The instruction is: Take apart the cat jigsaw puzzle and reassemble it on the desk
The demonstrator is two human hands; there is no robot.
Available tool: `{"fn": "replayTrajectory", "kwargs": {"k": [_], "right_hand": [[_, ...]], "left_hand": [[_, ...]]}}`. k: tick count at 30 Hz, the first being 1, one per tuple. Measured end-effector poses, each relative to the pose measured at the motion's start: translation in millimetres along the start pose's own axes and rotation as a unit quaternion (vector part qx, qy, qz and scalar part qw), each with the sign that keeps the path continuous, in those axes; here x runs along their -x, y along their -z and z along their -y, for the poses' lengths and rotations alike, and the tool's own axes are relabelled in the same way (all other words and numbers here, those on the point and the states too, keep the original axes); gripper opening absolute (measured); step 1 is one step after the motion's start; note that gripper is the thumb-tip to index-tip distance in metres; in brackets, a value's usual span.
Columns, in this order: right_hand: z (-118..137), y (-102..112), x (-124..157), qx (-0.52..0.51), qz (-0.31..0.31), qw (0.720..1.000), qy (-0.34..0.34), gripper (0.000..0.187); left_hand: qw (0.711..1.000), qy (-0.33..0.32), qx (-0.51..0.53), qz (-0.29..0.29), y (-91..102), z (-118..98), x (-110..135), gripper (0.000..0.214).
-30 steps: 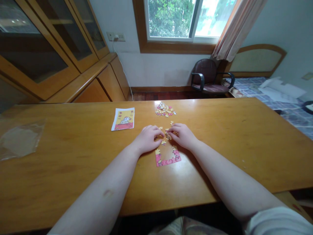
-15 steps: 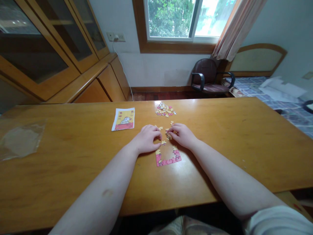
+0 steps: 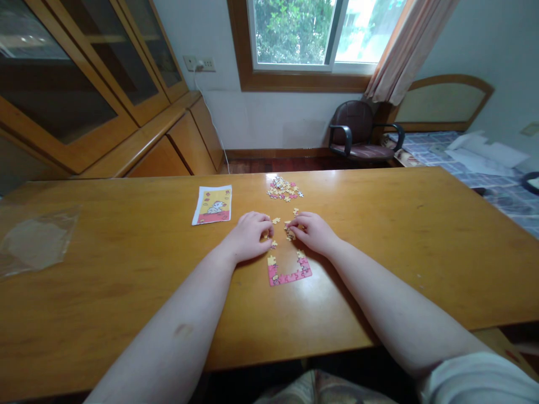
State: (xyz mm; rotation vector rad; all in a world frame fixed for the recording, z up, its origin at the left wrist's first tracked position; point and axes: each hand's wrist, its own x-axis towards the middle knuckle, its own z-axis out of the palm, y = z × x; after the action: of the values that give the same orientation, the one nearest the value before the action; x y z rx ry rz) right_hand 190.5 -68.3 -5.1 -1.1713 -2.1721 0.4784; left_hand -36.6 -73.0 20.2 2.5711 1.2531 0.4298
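Observation:
My left hand [image 3: 252, 235] rests on the desk with curled fingers. At its thumb and fingertips is a small yellow puzzle piece [image 3: 274, 244], which it grips. Another yellow bit shows in the gap of the fingers. Opposite, my right hand [image 3: 315, 231] pinches a yellow puzzle piece with dark markings [image 3: 290, 233], partly covered by the fingers. Nearer me lies a joined U-shaped puzzle border [image 3: 290, 278], pink along the bottom with yellow upper ends. Loose yellow pieces, one [image 3: 276, 220] between the hands and one [image 3: 296, 211] beyond my right hand, lie on the desk.
A heap of puzzle pieces [image 3: 283, 188] sits near the desk's far edge. Left of it lies a picture card [image 3: 214, 205] with a white duck. A clear plastic bag [image 3: 37, 238] is at the far left of the wooden desk [image 3: 138, 235]. Beyond stands an office chair [image 3: 357, 132].
My left hand has shifted slightly left and away from the border, and the yellow piece at its fingertips has moved left with it. My right hand stays nearly still.

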Motion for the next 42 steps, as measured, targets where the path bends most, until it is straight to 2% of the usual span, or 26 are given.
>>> {"fn": "replayTrajectory", "kwargs": {"k": [5, 8, 11, 14, 19, 22, 25, 27, 31, 34, 38, 42], "right_hand": [[-0.7, 0.7, 0.0, 0.0, 0.009, 1.0, -0.005, 0.012], [-0.6, 0.6, -0.1, 0.0, 0.009, 1.0, -0.006, 0.012], [-0.2, 0.7, -0.3, 0.002, 0.007, 1.0, -0.004, 0.011], [-0.8, 1.1, -0.7, 0.017, 0.002, 1.0, -0.014, 0.012], [-3.5, 1.0, -0.2, 0.069, -0.013, 0.997, -0.039, 0.012], [-3.2, 0.4, 0.6, 0.087, -0.002, 0.996, -0.027, 0.019], [-2.1, -0.3, 1.1, 0.094, 0.017, 0.995, -0.018, 0.023], [-2.2, -0.8, 1.2, 0.093, 0.017, 0.995, -0.022, 0.022], [-3.4, -1.6, 0.8, 0.083, 0.009, 0.996, -0.028, 0.02], [-3.6, -1.7, 0.3, 0.079, 0.011, 0.996, -0.027, 0.019], [-3.2, -1.0, -0.3, 0.083, 0.014, 0.996, -0.032, 0.019], [-2.9, -0.3, -0.3, 0.089, 0.017, 0.995, -0.035, 0.018]], "left_hand": [[0.988, 0.125, -0.054, -0.074, -0.2, 5.9, -3.4, 0.016], [0.988, 0.126, -0.06, -0.07, -0.6, 4.8, -3.0, 0.015], [0.992, 0.102, -0.06, -0.037, -0.9, 2.6, -2.5, 0.011], [0.992, 0.108, -0.062, -0.011, -2.7, 4.2, -3.6, 0.013], [0.99, 0.134, -0.047, -0.021, -5.0, 8.2, -4.9, 0.018], [0.997, 0.068, -0.019, -0.016, -3.6, 4.3, -3.1, 0.021], [0.999, -0.026, 0.01, 0.029, -2.2, -1.2, -0.8, 0.02], [0.998, -0.047, 0.013, 0.048, -1.6, -3.2, 0.1, 0.015], [0.998, -0.042, -0.006, 0.045, 0.4, -2.7, 0.3, 0.006], [0.999, -0.009, -0.025, 0.022, 1.8, 0.1, -1.1, 0.011], [0.992, 0.104, -0.065, -0.043, 1.5, 5.4, -2.6, 0.017], [0.989, 0.119, -0.077, -0.036, -0.7, 8.7, -2.6, 0.014]]}}
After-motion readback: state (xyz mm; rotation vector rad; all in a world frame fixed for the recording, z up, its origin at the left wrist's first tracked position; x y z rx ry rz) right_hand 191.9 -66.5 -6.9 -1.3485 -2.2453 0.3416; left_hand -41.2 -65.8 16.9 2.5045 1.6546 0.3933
